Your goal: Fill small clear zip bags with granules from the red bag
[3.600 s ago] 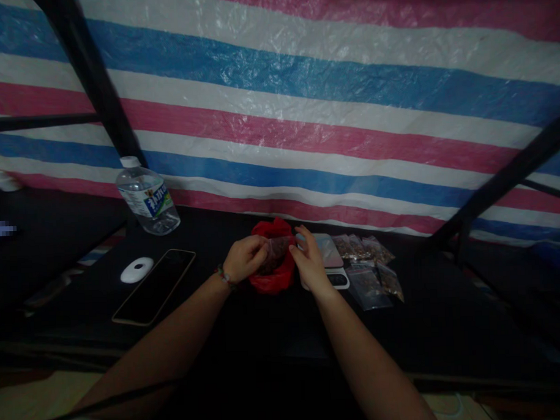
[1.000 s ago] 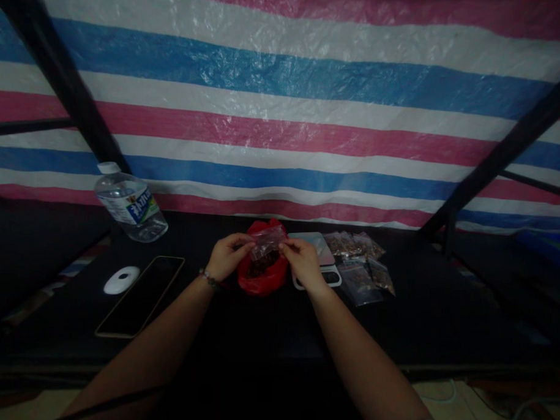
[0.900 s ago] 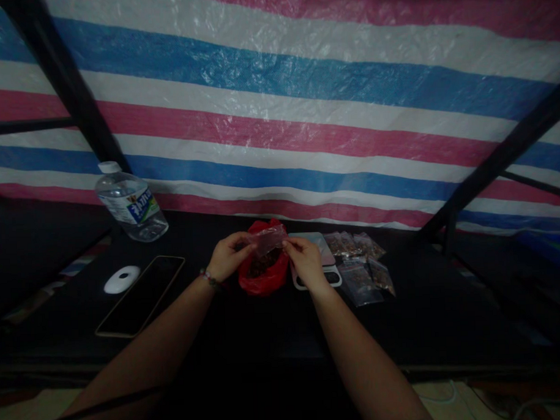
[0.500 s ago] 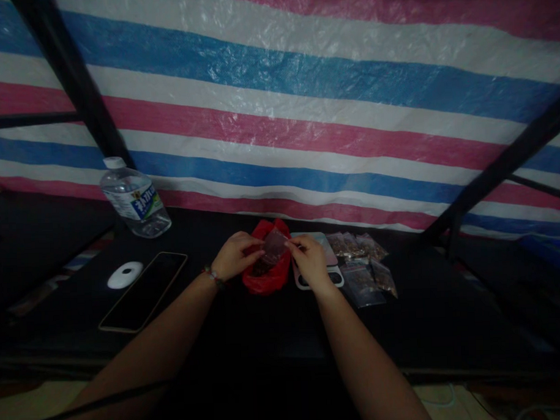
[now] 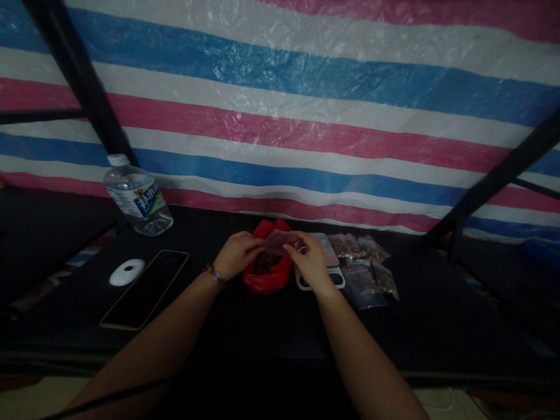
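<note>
Between my two hands is a small clear zip bag (image 5: 277,239), held over a red plastic bag (image 5: 269,282). My left hand (image 5: 238,254) pinches the zip bag's left side, and my right hand (image 5: 309,258) pinches its right side. Small brown pieces (image 5: 266,262), too dim to name, lie inside the open red bag. A white kitchen scale (image 5: 336,278) sits partly under my right hand. To the right of it lie several filled zip bags (image 5: 355,246) with brown bits, and flat zip bags (image 5: 364,286) nearer to me.
A large clear bottle (image 5: 139,199) stands at the back left of the black table (image 5: 266,333). A phone (image 5: 145,289) and a white rounded device (image 5: 126,272) lie left of my hands. Striped sheeting (image 5: 277,130) hangs behind, with dark frame bars (image 5: 499,181) at both sides.
The small zip bag has tilted flatter and moved up a little between my fingers. More of the brown pieces in the red bag now show. The view has shifted slightly.
</note>
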Available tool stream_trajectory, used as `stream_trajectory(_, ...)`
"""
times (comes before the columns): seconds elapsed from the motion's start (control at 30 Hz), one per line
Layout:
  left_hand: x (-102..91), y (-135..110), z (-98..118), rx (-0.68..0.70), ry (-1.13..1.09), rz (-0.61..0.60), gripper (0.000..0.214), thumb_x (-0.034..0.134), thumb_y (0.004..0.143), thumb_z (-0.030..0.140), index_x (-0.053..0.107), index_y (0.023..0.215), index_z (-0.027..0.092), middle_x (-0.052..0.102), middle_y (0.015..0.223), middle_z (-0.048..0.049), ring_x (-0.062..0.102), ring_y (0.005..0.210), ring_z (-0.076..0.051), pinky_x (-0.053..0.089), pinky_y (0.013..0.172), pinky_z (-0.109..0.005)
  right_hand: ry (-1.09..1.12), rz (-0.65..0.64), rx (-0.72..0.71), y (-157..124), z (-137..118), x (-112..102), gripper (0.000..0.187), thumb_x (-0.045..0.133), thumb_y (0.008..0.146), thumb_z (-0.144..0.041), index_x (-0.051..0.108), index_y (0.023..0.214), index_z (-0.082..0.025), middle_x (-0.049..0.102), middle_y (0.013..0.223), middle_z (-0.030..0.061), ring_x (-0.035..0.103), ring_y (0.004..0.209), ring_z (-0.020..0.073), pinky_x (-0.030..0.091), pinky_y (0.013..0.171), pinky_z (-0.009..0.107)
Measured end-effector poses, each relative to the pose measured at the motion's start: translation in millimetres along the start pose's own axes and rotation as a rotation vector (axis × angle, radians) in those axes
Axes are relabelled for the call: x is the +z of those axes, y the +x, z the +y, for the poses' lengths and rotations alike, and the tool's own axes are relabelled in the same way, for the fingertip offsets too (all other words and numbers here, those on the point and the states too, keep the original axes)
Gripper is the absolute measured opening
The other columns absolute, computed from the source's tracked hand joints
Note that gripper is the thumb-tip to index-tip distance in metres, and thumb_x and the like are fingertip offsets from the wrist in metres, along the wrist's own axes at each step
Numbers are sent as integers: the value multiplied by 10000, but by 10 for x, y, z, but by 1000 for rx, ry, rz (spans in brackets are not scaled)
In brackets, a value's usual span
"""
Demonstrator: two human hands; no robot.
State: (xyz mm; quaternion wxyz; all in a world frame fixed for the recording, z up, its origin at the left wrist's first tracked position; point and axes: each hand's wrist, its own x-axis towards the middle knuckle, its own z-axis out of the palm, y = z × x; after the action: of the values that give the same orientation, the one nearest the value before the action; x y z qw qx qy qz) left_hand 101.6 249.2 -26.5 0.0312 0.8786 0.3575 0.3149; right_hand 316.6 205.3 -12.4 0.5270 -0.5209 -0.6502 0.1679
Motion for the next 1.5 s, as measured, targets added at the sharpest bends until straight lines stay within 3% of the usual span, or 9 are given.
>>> stream_trajectory(0.13, -22, -2, 31, -7, -50, 27, 260, 507, 899, 332, 691, 1048, 222, 705, 887, -49, 597, 865, -185, 450, 818, -327, 16, -13, 2, -4, -14, -2, 154, 621, 769, -334, 672, 731, -193, 639, 752, 32, 575, 714, 171, 450, 657, 279)
stream_trajectory(0.23, -46, 13, 58, -23, -80, 43, 234, 514, 889, 332, 710, 960, 227, 712, 870, -44, 601, 867, -194, 446, 842, -347, 106, 74, 9, -31, -27, 17, 178, 600, 791, -347, 652, 721, -192, 631, 761, 36, 584, 749, 175, 466, 685, 286)
stream_trajectory(0.33, -61, 22, 77, -38, -87, 55, 225, 513, 882, 324, 710, 898, 218, 716, 860, -42, 607, 849, -196, 445, 845, -356, 162, 78, 11, -54, -12, 70, 165, 627, 770, -327, 664, 861, -195, 654, 882, 51, 606, 837, 187, 486, 747, 306)
stream_trajectory(0.47, -73, 7, 87, -100, -84, 138, 221, 522, 871, 321, 704, 881, 197, 707, 849, -53, 612, 824, -195, 457, 813, -341, 187, -16, 65, -51, 55, 128, 433, 684, 715, -281, 602, 1132, -197, 665, 1031, 68, 626, 909, 196, 502, 789, 323)
stream_trajectory(0.6, -86, -10, 87, -160, -89, 234, 237, 538, 860, 346, 705, 858, 178, 703, 842, -64, 617, 813, -198, 465, 814, -341, 41, -62, 94, -30, 117, 106, 195, 628, 767, -273, 694, 927, -183, 705, 908, 67, 643, 822, 206, 499, 775, 348)
stream_trajectory(0.8, -68, 0, 95, -128, -90, 186, 242, 525, 866, 345, 706, 853, 185, 701, 820, -64, 613, 805, -196, 470, 800, -346, -112, -129, 10, -30, 111, 92, 133, 600, 789, -242, 722, 816, -196, 709, 823, 56, 646, 802, 210, 489, 761, 339)
stream_trajectory(1.1, -65, -17, 112, -158, -131, 203, 223, 516, 861, 345, 670, 856, 182, 674, 837, -58, 600, 824, -193, 470, 795, -343, -67, -128, 46, -42, 89, 100, 155, 625, 769, -299, 706, 851, -196, 709, 819, 47, 639, 744, 194, 491, 703, 318)
stream_trajectory(1.37, -36, -39, 115, -139, -355, 145, 210, 585, 827, 382, 665, 867, 192, 665, 876, -50, 616, 855, -182, 488, 790, -314, 142, -194, 125, -70, 97, 160, 158, 568, 791, -305, 668, 768, -186, 679, 740, 21, 627, 709, 173, 477, 684, 290)
stream_trajectory(1.5, -15, -52, 103, -160, -422, 131, 229, 535, 855, 371, 659, 829, 180, 660, 869, -55, 612, 816, -167, 491, 767, -307, 258, -138, 119, -67, 94, 176, 215, 640, 737, -314, 645, 913, -192, 678, 829, 24, 624, 735, 169, 492, 696, 288)
